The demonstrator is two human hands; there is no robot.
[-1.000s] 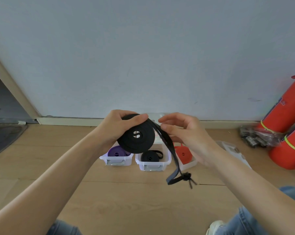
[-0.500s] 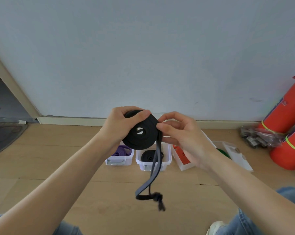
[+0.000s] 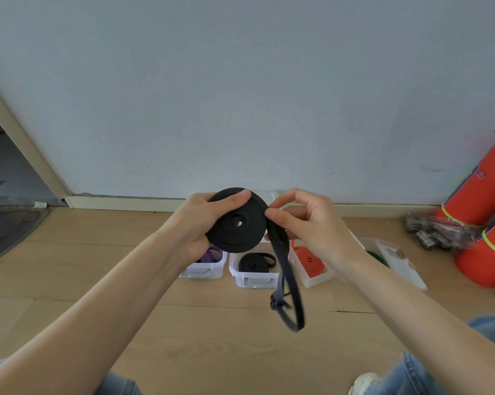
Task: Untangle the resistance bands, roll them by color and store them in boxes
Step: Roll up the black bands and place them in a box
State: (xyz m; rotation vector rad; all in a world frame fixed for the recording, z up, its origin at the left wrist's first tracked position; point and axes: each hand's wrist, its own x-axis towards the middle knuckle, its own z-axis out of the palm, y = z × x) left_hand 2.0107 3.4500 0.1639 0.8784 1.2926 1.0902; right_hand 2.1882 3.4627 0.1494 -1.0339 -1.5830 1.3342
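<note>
Against the pale wall, small white boxes sit in a row on the wooden floor: one with a purple band (image 3: 210,256), partly hidden behind the left wrist, a middle box (image 3: 253,276) holding a rolled black band (image 3: 254,263), and one with a red band (image 3: 309,259) behind the hanging tail. Further right lie a loose lid (image 3: 403,265) with something green just beside it, a clear bag of small items (image 3: 437,233) and two red fire extinguishers (image 3: 480,215). Both hands are raised above the boxes. The left hand (image 3: 196,223) grips a black band coil (image 3: 236,220) — thumb across its upper face, fingers curled behind. The right hand (image 3: 306,226) pinches the band at the coil's right edge between thumb and forefinger. From there the unrolled tail (image 3: 289,283) hangs down as a loop — with a small knot near its lower end — in front of the middle box.
</note>
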